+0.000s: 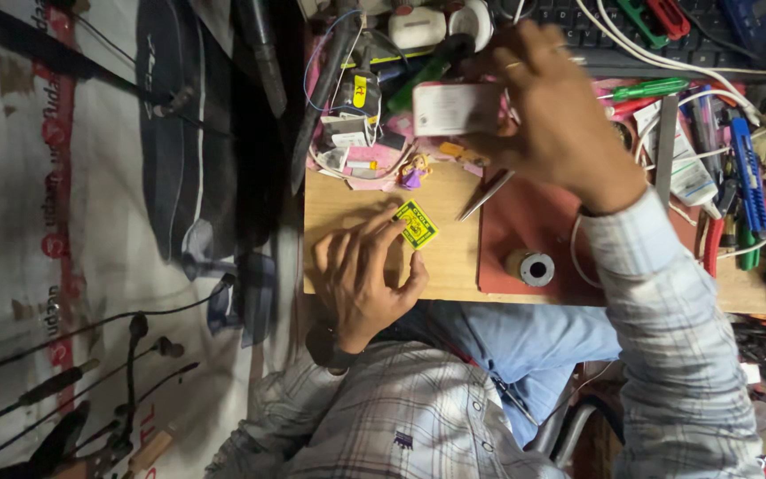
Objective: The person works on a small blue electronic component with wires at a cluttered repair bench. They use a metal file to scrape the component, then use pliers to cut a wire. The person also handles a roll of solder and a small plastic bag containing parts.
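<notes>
The left hand pinches a small yellow packet flat on the bench, while the right hand holds a white box up over the clutter. Held one-handed, the box could slip onto the tweezers, or the right sleeve could nudge the solder spool off the bench's near edge.

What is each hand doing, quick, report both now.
Left hand: fingers pinching small yellow square packet on wooden table.
Right hand: closed on white rectangular box.
</notes>
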Tool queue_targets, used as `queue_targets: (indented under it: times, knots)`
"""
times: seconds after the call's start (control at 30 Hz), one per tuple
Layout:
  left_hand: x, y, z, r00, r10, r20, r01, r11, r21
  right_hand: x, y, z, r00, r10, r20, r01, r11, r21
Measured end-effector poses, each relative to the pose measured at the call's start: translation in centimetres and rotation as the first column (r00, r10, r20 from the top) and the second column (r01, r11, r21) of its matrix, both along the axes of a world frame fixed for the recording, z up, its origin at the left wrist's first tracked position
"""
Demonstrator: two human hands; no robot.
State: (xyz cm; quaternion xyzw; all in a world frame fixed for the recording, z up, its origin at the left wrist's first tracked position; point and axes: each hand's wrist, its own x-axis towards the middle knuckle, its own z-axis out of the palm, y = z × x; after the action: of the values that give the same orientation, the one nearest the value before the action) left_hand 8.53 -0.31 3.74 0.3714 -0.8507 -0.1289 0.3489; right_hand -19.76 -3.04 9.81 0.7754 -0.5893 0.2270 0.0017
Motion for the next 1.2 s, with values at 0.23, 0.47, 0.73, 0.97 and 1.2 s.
queue_targets:
  times: [0.23, 0.47, 0.73, 0.97, 1.2]
  knots:
    - [-0.1, 0.3, -0.1, 1.0, -0.009, 0.019, 0.009, 1.0, 0.023, -3.2, 5.6, 2.3, 0.957, -0.269, 0.11, 0.261, 0.962, 0.081]
    - [-0.1, 0.6, -0.1, 1.0, -0.004, 0.028, 0.004, 1.0, 0.009, -2.3, 5.0, 2.1, 0.969, -0.192, 0.156, 0.187, 0.981, 0.043]
    - [0.0, 0.5, 0.0, 0.999, -0.009, 0.032, 0.009, 1.0, -0.002, -1.8, 2.8, 1.5, 0.993, -0.031, 0.116, 0.01, 0.984, 0.178]
    - [0.0, 0.6, 0.0, 1.0, -0.002, 0.025, 0.002, 1.0, 0.004, -0.8, 1.5, 0.2, 0.999, 0.026, 0.034, -0.032, 0.979, 0.201]
    - [-0.3, 0.4, 0.0, 1.0, 0.007, 0.015, -0.007, 1.0, -0.002, 0.4, 1.6, 1.0, 0.997, -0.029, 0.065, 0.023, 0.996, 0.09]
